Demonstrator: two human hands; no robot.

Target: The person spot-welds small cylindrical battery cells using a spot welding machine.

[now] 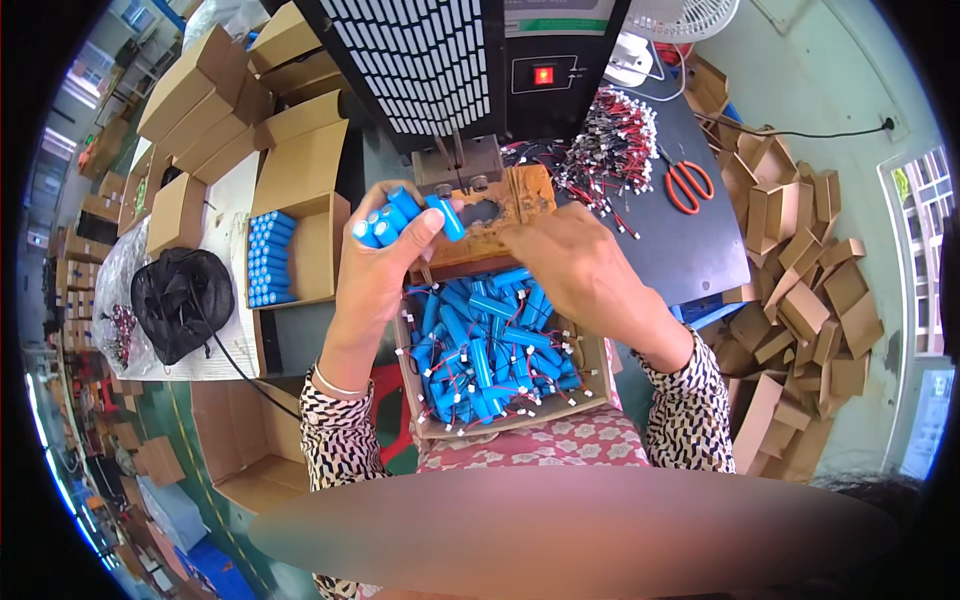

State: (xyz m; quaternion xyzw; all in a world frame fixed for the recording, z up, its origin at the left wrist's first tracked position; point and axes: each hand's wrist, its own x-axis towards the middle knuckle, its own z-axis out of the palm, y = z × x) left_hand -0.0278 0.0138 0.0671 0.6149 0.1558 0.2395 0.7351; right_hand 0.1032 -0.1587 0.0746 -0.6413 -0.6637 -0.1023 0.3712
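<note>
Several blue cylindrical battery cells are bunched in my left hand, one pinched by the thumb at the left edge of a scorched wooden block. My right hand is closed at the block's right front corner; its fingertips are hidden, so what they hold cannot be made out. Behind the block stands a black bench machine with a lit red switch and two metal rods pointing down. Below my hands, a cardboard box is filled with blue battery cells bearing red and black wires with white connectors.
An open carton with stacked blue cells stands left. Right of the machine lie a heap of wired connectors and orange-handled scissors. A black mesh bag is at far left; small cardboard boxes pile up at right.
</note>
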